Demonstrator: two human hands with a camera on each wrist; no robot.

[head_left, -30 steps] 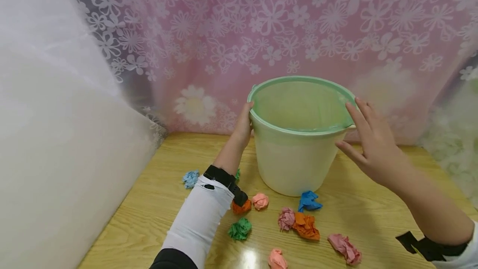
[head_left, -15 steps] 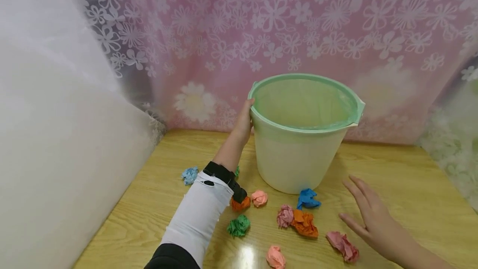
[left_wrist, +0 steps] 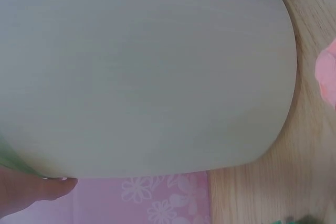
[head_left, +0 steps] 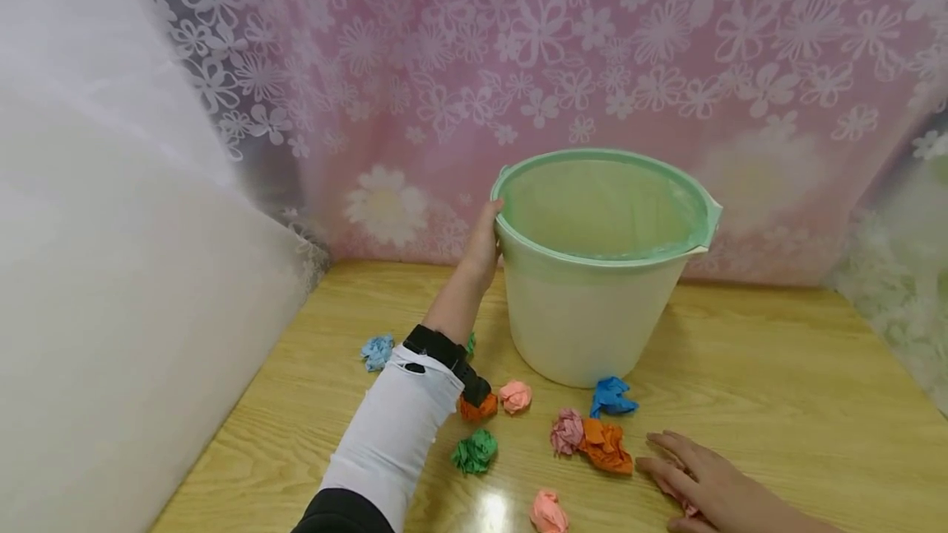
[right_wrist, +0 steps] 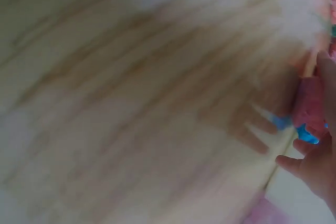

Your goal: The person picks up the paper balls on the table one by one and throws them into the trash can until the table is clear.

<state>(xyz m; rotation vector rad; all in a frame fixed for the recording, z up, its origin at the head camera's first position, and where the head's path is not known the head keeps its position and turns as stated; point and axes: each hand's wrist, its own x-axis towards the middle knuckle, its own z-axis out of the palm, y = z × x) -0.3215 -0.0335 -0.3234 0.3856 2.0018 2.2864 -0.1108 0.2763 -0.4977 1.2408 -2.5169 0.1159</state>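
Fingers (head_left: 683,452) of the right hand (head_left: 718,490) are spread apart over a crumpled pink paper (right_wrist: 310,100), low on the right side of the head view; the pink shows beneath and between them, with the thumb held away on the near side. Fingers of the left hand (head_left: 481,249) grip the rim of a pale plastic bucket (head_left: 585,323) with a green rim, which stands upright on the wooden surface (head_left: 785,368), beyond the right fingers and directly to the right of the left ones.

Just left of the right fingers lies an orange crumpled paper (head_left: 609,448), touching a dusty-pink paper ball (head_left: 568,432). Farther forward, at the bucket's base, is a bright blue crumpled paper (head_left: 612,397). Well left of the right fingers are a salmon crumpled paper (head_left: 549,512) near the bottom edge, a green paper ball (head_left: 476,451) and a salmon paper ball (head_left: 515,397). Nearer the person than the left fingers and off to their left sits a light blue paper ball (head_left: 378,352). Behind both sets of fingers hangs a pink floral curtain (head_left: 578,39).
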